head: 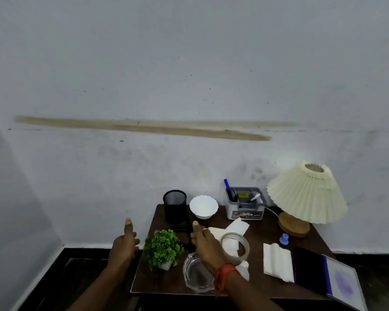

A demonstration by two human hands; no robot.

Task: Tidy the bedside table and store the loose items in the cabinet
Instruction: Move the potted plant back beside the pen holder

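The dark wooden bedside table point(166, 281) carries loose items. A small green plant in a white pot point(163, 248) stands near its left edge. My left hand point(124, 243) hovers left of the plant, beyond the table's edge, thumb up, holding nothing. My right hand point(206, 242) is raised over the table's middle, thumb up, empty, above a clear glass dish point(194, 277). A roll of clear tape point(235, 245) lies just right of it on white tissue point(238, 225). A folded white napkin point(276, 262) and a small blue cap point(284, 239) lie further right.
At the back stand a black mesh pen cup point(175, 205), a white bowl point(203, 206), a grey organiser with pens point(246, 204) and a pleated cream lamp point(305, 196). A dark tablet or notebook point(323, 274) overhangs the right front corner. The grey wall point(189, 86) is close behind.
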